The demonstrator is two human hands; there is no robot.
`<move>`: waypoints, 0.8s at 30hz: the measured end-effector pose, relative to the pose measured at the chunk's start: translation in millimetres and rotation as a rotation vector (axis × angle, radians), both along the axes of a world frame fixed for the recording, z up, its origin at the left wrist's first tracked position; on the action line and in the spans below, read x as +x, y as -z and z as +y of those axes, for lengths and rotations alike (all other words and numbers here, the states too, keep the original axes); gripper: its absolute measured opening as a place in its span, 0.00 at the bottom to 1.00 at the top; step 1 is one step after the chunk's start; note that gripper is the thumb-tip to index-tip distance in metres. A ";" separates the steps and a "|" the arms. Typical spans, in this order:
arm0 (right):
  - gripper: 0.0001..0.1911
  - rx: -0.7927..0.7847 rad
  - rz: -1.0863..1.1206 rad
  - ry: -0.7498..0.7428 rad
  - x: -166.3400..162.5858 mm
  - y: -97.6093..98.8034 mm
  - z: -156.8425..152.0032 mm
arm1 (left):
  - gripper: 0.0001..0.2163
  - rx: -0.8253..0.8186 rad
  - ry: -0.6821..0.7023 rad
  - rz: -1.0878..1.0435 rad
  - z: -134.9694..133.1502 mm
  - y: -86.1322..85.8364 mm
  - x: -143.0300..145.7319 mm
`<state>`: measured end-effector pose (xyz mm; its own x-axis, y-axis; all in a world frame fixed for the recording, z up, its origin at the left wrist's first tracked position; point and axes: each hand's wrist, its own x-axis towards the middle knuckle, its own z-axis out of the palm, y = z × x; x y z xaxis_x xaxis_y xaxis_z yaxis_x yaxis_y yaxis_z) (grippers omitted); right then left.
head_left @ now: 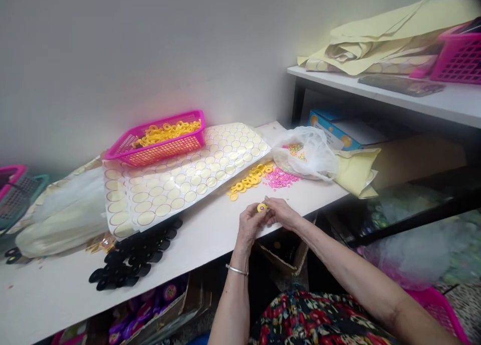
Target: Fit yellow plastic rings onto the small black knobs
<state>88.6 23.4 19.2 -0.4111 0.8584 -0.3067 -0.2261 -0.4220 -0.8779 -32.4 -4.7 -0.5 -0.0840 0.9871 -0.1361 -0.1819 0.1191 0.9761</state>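
**Workbench inspection: small ring held at near edge**

A plain pale wall (150, 49) backed the station, matt and unmarked. The white table (210, 235) ran from near left to far right, its top smooth and flat. To the right stood a white shelf (432, 102) on a dark frame. It carried crumpled yellow paper (383, 39) and a pink latticed crate (458, 54).

A large glossy sticker sheet (180, 177) printed with rows of circles lay across the far middle of the table. A pink basket (165, 152) of plastic mesh sat on the sheet's far left corner and was filled with yellow hoops (167, 131). Black discs (135, 257), flat and shiny, lay heaped just near of the sheet. A thin crinkled plastic bag (311, 152) sat at the far right. Beside it were a loose pile of rings (250, 180) and a scatter of pink beads (280, 177).

Both hands were at the table's near edge, right of centre. The left hand (248, 227), with a thin metal bangle (236, 270) on its wrist, had its fingers curled and pinched on a small yellow ring (262, 208). The right hand (283, 214) gripped the same ring from the other side with its fingertips. The ring was held just above the table edge, near of the loose pile.
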 end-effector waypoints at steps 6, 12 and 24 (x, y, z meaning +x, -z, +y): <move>0.24 -0.012 0.136 0.010 23.7 -1.4 -12.5 | 0.16 0.180 -0.052 0.283 -4.4 -2.8 4.2; 0.23 0.005 0.358 -0.076 47.9 8.6 -26.8 | 0.14 0.394 0.065 0.521 -30.1 -30.2 9.2; 0.26 0.087 -0.005 -0.341 59.1 -15.0 -34.5 | 0.03 0.638 0.207 0.990 -54.7 -29.3 25.8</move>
<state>147.7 -11.0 34.3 -0.6775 0.6946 -0.2418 -0.0800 -0.3965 -0.9146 -6.6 -59.3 28.8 0.2925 0.8602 0.4177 0.6477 -0.4996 0.5752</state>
